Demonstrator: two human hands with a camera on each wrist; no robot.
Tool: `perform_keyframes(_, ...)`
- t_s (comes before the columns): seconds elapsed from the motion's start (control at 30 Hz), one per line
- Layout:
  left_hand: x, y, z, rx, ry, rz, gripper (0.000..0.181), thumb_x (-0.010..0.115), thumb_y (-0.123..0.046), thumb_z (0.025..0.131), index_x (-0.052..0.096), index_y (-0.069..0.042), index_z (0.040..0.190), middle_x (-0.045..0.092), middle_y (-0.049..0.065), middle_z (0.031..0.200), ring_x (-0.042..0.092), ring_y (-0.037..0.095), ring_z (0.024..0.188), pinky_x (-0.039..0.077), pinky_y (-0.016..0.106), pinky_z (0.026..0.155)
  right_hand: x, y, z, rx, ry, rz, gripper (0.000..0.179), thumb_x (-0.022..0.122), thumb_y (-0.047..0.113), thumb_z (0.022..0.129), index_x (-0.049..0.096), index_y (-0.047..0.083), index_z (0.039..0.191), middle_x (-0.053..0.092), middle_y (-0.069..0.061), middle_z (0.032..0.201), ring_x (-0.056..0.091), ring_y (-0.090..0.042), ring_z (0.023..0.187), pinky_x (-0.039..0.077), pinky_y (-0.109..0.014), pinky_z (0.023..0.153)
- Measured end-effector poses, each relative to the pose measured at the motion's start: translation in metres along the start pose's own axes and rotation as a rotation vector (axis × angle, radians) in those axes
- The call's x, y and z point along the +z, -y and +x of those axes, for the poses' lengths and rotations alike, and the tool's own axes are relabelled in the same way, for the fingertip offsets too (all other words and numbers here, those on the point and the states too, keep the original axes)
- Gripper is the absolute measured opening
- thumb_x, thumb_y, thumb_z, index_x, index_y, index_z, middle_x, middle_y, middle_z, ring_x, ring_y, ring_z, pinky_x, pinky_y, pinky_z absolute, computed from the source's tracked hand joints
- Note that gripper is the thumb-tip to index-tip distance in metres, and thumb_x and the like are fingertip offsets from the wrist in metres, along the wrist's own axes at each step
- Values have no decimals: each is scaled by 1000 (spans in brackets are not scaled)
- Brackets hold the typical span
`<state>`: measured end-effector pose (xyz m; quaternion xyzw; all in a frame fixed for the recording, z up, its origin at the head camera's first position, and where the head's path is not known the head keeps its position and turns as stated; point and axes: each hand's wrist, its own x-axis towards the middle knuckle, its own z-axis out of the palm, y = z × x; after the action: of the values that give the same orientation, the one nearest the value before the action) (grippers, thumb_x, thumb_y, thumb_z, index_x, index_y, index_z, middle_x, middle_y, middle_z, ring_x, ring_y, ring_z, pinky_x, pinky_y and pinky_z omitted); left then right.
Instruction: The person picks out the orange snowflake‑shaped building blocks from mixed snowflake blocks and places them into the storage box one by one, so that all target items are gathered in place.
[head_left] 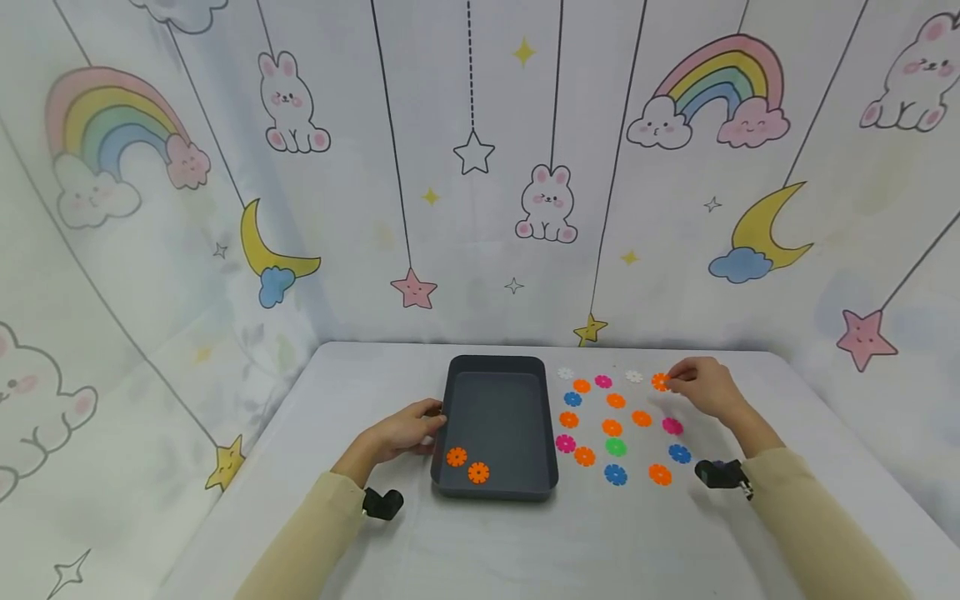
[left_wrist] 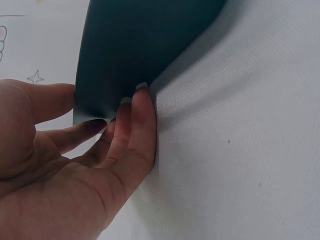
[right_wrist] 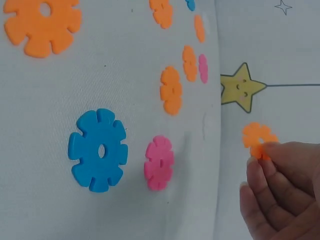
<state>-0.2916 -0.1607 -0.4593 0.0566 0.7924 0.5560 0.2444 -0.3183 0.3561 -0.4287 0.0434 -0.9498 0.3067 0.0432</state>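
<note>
A dark grey rectangular tray (head_left: 498,425) lies on the white table, with two orange notched discs (head_left: 478,472) inside near its front left corner. At the tray's left side my left hand (head_left: 408,429) grips the edge; in the left wrist view the thumb is at the rim and the fingers (left_wrist: 142,117) lie against the outer wall. My right hand (head_left: 703,385) pinches an orange notched disc (right_wrist: 257,136) between thumb and fingers at the back right of the scattered discs. In the right wrist view that disc is raised off the table.
Right of the tray several flat notched discs are spread: orange (head_left: 612,427), blue (head_left: 616,475), pink (head_left: 672,426), green (head_left: 616,447) and white (head_left: 633,377). Behind the table (head_left: 480,550) hangs a patterned cloth (head_left: 480,225). A black wrist device (head_left: 718,474) sits by the right sleeve.
</note>
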Motion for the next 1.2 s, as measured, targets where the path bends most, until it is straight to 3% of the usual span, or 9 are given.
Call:
perform_keyframes(0.17, 1, 0, 0, 2, 0, 5, 50, 48, -18, 109, 37, 0, 155, 48, 22, 150, 57, 32, 126, 57, 46, 97, -2, 5, -6, -32, -4, 7, 24, 67, 13, 99, 67, -7, 112, 70, -18, 100, 64, -32, 91, 60, -48, 82)
perform_keyframes(0.43, 1, 0, 1, -1, 0, 10, 50, 48, -18, 109, 37, 0, 154, 49, 21, 149, 57, 32, 125, 57, 46, 97, -4, 32, -19, -112, -1, 44, 20, 68, 12, 98, 69, -4, 111, 72, -15, 100, 66, -30, 92, 60, -50, 85)
perform_keyframes(0.87, 1, -2, -2, -5, -3, 6, 50, 49, -19, 109, 37, -1, 155, 50, 20, 148, 58, 31, 124, 56, 47, 97, 9, 77, -25, -175, 99, 152, 18, 70, 11, 98, 69, 0, 112, 72, -13, 103, 69, -30, 96, 62, -37, 84)
perform_keyframes(1.2, 1, -2, -2, -5, -1, 11, 50, 49, -19, 109, 37, -1, 155, 49, 20, 149, 58, 31, 124, 56, 47, 97, 32, 116, -34, -248, 189, 230, 13, 72, 11, 96, 71, 3, 107, 72, -7, 99, 69, -21, 90, 61, -30, 82)
